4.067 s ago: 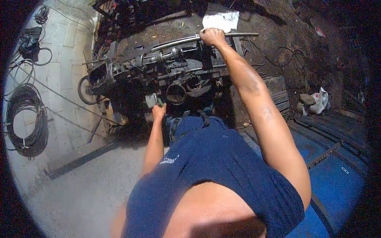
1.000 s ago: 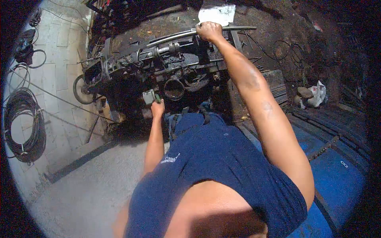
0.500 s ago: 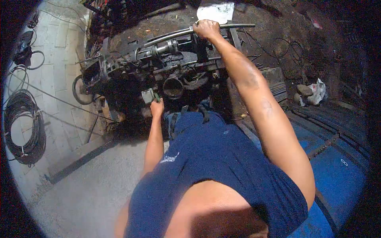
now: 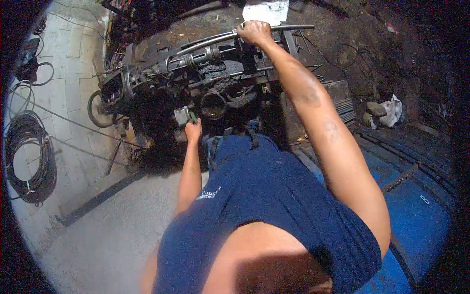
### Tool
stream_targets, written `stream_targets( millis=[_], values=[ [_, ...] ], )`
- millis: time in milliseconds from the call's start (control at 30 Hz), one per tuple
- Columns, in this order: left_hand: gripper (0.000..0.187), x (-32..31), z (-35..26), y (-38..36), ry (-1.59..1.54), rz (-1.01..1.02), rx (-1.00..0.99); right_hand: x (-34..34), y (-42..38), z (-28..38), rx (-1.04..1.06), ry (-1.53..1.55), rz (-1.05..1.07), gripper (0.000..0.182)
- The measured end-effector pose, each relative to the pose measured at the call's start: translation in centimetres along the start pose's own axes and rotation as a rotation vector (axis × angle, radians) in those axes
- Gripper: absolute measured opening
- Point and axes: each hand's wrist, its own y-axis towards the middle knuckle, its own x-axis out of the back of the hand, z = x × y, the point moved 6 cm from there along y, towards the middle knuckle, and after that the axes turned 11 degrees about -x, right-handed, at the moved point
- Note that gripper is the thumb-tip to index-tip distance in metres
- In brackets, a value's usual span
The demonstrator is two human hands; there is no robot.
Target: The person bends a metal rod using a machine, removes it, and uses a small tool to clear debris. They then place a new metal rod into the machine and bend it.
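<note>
My right hand (image 4: pixel 255 33) is wrapped round a long metal rod (image 4: pixel 293 27) that lies across the top of a dark, greasy machine (image 4: pixel 215 68). Lower down, at the near side of the machine, my left hand (image 4: pixel 193 129) grips a small green handle or lever (image 4: pixel 193 117). A pale square plate (image 4: pixel 182 116) is just left of that lever. Right of it opens a round metal pipe end (image 4: pixel 213 106). A handwheel (image 4: pixel 96 109) stands at the machine's left end.
Coiled black cable (image 4: pixel 30 157) lies on the pale floor at left. White paper (image 4: pixel 267 12) is behind the machine. At right are a stack of rods (image 4: pixel 346 110), a stone with a crumpled bag (image 4: pixel 391 111), and a blue surface (image 4: pixel 421 230).
My right hand has moved slightly up and away with the rod, whose right end is a little higher. My left hand has shifted up very slightly.
</note>
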Motion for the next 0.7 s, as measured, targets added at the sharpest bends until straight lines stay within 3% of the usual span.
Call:
stream_targets(
  millis=[700],
  values=[
    [0.041,-0.12,0.07,-0.08,0.025,-0.026,0.052,0.26,-0.34,0.22,-0.026,-0.016,0.080,0.052]
  ],
)
